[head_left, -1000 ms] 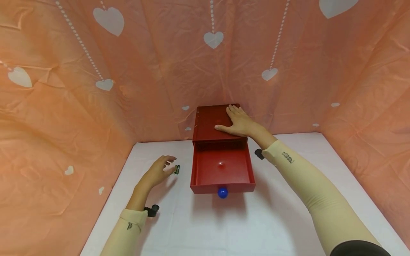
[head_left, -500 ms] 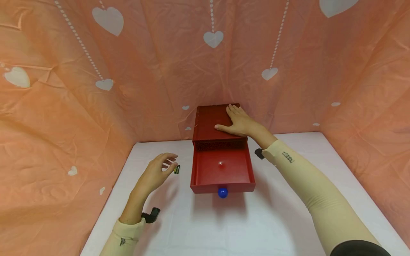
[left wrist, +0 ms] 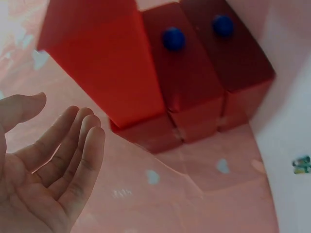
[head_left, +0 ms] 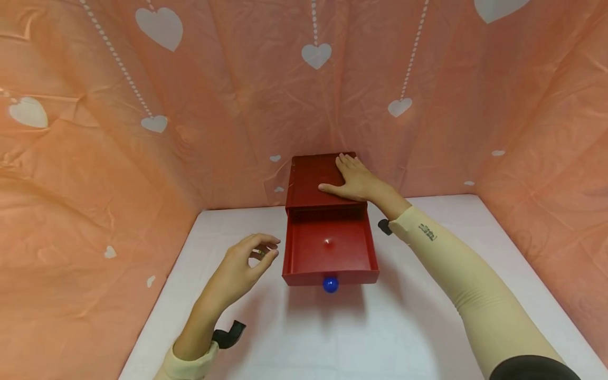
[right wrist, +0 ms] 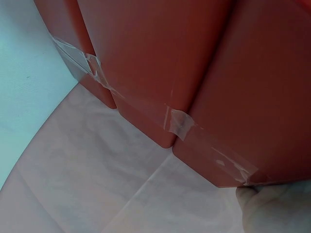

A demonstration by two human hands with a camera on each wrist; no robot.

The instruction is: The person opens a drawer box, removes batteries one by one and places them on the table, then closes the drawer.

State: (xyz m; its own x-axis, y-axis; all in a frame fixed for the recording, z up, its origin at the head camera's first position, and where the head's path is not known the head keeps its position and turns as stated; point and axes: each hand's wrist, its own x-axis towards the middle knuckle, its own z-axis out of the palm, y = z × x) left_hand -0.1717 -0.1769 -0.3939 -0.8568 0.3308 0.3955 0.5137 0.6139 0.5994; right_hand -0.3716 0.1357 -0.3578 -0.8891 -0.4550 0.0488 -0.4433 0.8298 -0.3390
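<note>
A red drawer unit stands against the back curtain, its top drawer pulled out toward me. On that drawer's front is a blue knob; its inside looks bare. My right hand lies flat on top of the unit, fingers spread. My left hand hovers just left of the open drawer, fingers loosely bent, with a gap between thumb and fingers. The left wrist view shows nothing in its palm. Small green batteries lie on the white table, mostly hidden behind the left hand in the head view.
Two lower drawers, with blue knobs, are closed. Clear tape joins the stacked boxes at the side. Orange curtains with white hearts surround the white table at the back and sides.
The left hand has moved right, from beside the batteries to close by the open drawer's left side, now covering the batteries from the head view. The right hand has stayed put.
</note>
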